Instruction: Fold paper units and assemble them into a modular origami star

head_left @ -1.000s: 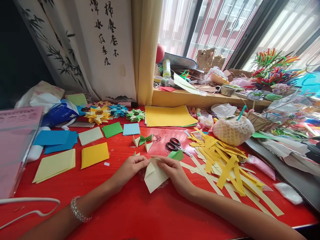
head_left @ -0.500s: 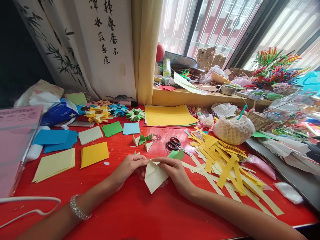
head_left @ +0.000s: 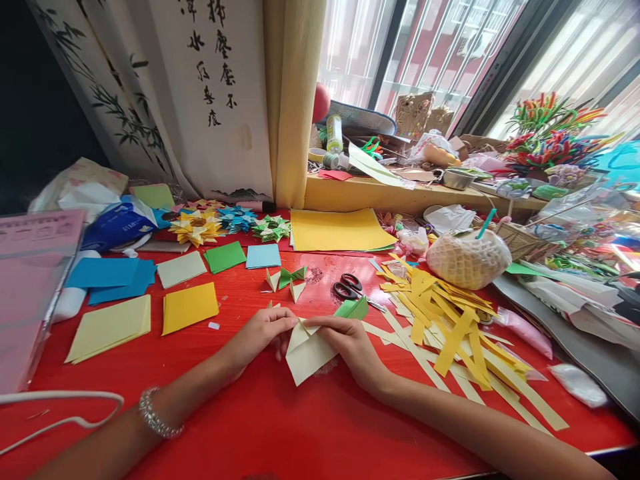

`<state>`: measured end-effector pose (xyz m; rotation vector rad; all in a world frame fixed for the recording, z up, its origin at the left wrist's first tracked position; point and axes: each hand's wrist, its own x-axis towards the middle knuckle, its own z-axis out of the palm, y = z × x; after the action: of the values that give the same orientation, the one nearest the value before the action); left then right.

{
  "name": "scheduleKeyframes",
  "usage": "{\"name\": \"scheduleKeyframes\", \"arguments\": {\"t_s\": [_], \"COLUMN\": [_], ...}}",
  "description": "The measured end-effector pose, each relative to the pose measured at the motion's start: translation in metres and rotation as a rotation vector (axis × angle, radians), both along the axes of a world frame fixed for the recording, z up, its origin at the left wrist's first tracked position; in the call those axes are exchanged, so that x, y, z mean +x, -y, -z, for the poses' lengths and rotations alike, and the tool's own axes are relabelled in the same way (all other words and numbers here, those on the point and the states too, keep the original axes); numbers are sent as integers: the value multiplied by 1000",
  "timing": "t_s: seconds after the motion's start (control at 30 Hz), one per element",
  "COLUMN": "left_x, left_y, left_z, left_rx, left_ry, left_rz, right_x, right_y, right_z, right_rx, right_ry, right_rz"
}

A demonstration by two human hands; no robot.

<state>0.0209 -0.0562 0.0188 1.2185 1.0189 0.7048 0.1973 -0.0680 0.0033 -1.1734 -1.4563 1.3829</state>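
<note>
Between my two hands is a pale cream sheet of paper [head_left: 309, 357], partly folded, its lower corner pointing toward me. My left hand [head_left: 267, 328] pinches its upper left edge between thumb and fingers. On the upper right edge, my right hand [head_left: 353, 343] grips it, with the index finger lying along the top. Just beyond the right hand lies a folded green paper [head_left: 353, 308]. Small folded green and cream pieces [head_left: 286, 280] stand a little farther off. Black-handled scissors [head_left: 349, 287] rest to the right of them, apart from both hands.
Yellow and cream paper strips [head_left: 450, 327] heap at the right, beside a net-wrapped coconut-like object [head_left: 469, 259] with a straw. Paper stacks, including yellow sheets [head_left: 190, 308] and blue sheets [head_left: 117, 277], lie at the left. A white cable [head_left: 75, 399] curves at the lower left.
The cream paper has tilted slightly, its lower corner shifting a little to the left. Both hands keep their hold almost in place.
</note>
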Motion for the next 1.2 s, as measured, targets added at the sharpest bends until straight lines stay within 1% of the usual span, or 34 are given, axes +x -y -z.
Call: {"name": "scheduleKeyframes", "arguments": {"t_s": [0.2, 0.4, 0.63, 0.73, 0.83, 0.93, 1.0, 1.13, 1.2], "left_x": [0, 0, -1, -1, 0, 0, 0, -1, -1], "left_y": [-1, -1, -2, -2, -1, 2, 4, 6, 6], "left_z": [2, 9, 12, 12, 8, 4, 3, 4, 6], "left_rx": [78, 130, 157, 264, 394, 509, 578, 687, 725], "left_ry": [-101, -211, -251, -306, -385, -449, -471, -505, -525], "left_rz": [-16, -29, -24, -34, -63, -72, -57, 9, 37], "right_x": [0, -1, 0, 0, 0, -1, -2, -3, -3], "right_y": [0, 1, 1, 1, 2, 2, 2, 2, 2], "right_z": [0, -3, -1, -4, -9, -11, -10, -6, -4], "right_rx": [32, 67, 113, 107, 54, -3, -28, -6, 5], "right_ry": [31, 60, 97, 81, -9, -65, -47, 13, 24], "right_rz": [-4, -19, -48, -86, -115, -51, -33, -116, -127]}}
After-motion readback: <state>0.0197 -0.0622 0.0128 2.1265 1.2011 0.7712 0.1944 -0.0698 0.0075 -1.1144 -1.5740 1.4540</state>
